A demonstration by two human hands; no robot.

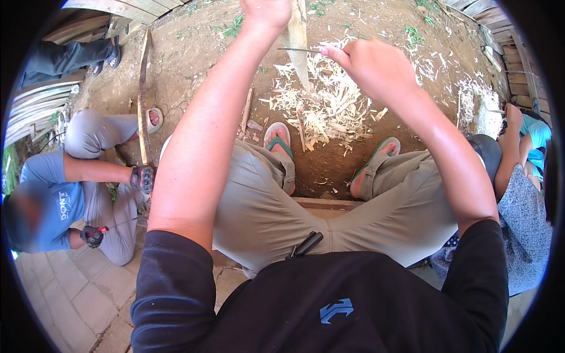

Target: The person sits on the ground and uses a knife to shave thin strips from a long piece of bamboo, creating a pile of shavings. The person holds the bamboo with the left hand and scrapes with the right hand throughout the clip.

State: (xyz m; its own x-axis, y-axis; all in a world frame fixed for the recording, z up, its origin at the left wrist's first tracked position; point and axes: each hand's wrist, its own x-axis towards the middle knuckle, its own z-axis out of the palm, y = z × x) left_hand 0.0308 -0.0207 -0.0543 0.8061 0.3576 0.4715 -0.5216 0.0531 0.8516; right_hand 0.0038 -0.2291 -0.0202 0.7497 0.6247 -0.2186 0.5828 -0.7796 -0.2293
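Gripping the upper end of a pale wooden slat (299,44), the left hand (266,13) is closing its fingers around the wood near the top edge of the view, while the slat is standing almost upright, its lower tip resting among the shavings (329,109) on the ground. The right hand (365,65) is wrapping its fingers tightly around the handle of a thin knife (297,50), whose blade is reaching leftward from the fingertips and meeting the slat just below the left hand's grasp.

The slat is looking light, stiff and dry, a thin strip that is probably flexing a little and splintering easily along the grain; taking hold high up, above where the blade is working, is likely keeping the fingers out of the cutting path. The knife is looking slender and sharp, so a firm fist on its handle is suiting it.

Beneath the fingers, curled shavings are lying heaped on bare packed dirt (194,53), between two feet in green sandals (278,138). Well off to the left of the left hand, another person in gloves (143,176) is holding a long wooden stick (143,100). Plank walls are closing in the yard.
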